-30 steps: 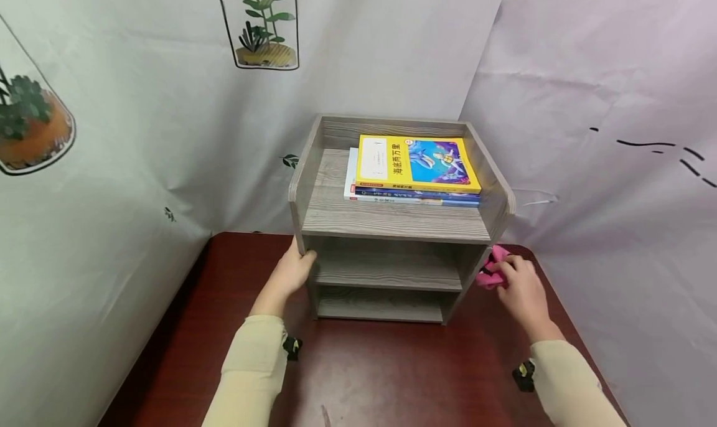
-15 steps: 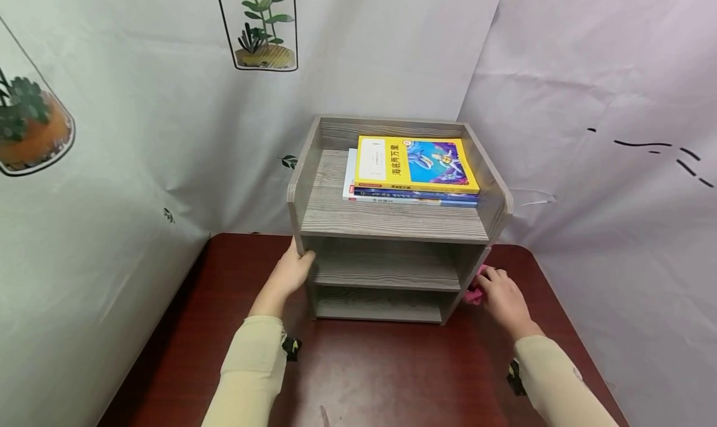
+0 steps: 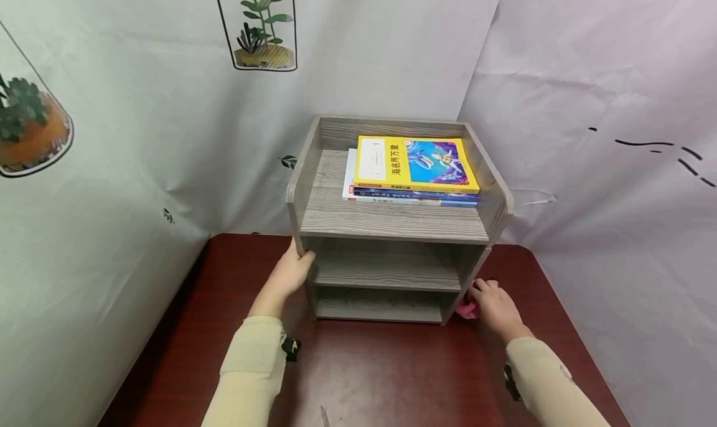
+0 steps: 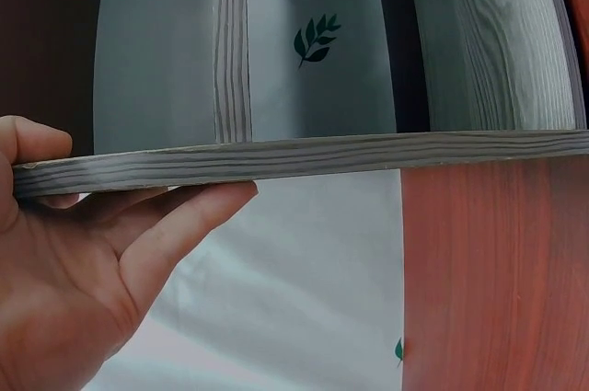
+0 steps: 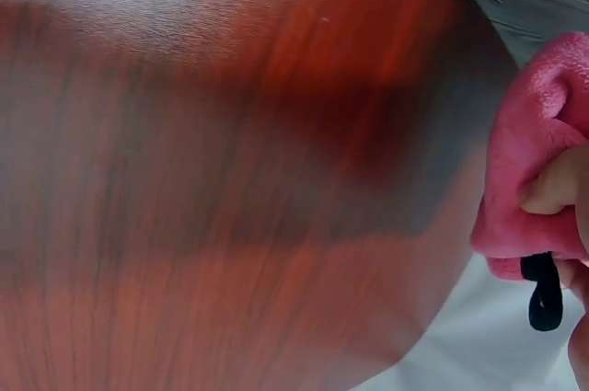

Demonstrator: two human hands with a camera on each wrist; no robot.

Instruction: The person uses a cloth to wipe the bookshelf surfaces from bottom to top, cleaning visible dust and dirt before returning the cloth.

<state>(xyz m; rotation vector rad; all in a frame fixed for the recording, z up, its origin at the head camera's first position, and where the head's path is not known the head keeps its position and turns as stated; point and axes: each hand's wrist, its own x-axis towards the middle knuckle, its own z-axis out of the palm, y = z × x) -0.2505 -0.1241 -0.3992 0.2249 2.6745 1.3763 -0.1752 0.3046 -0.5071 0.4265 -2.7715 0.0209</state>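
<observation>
A grey wood-grain shelf unit [image 3: 392, 225] stands on a dark red table [image 3: 386, 377]. My left hand [image 3: 288, 271] grips the front edge of its left side panel [image 4: 313, 159], thumb on one face and fingers on the other. In my right hand [image 3: 495, 305] is a bunched pink cloth [image 5: 529, 170] with a black loop [image 5: 545, 294]. The cloth [image 3: 467, 309] lies against the outside of the right side panel, low down near the table. Part of the cloth is hidden behind my fingers.
Several books lie stacked on the top shelf, a yellow book [image 3: 417, 164] uppermost. White fabric walls [image 3: 140, 134] with printed plants close in the table at the back and both sides.
My right hand has moved down and to the left with the pink cloth, along the right side panel toward the table. My left hand keeps its grip in the same place.
</observation>
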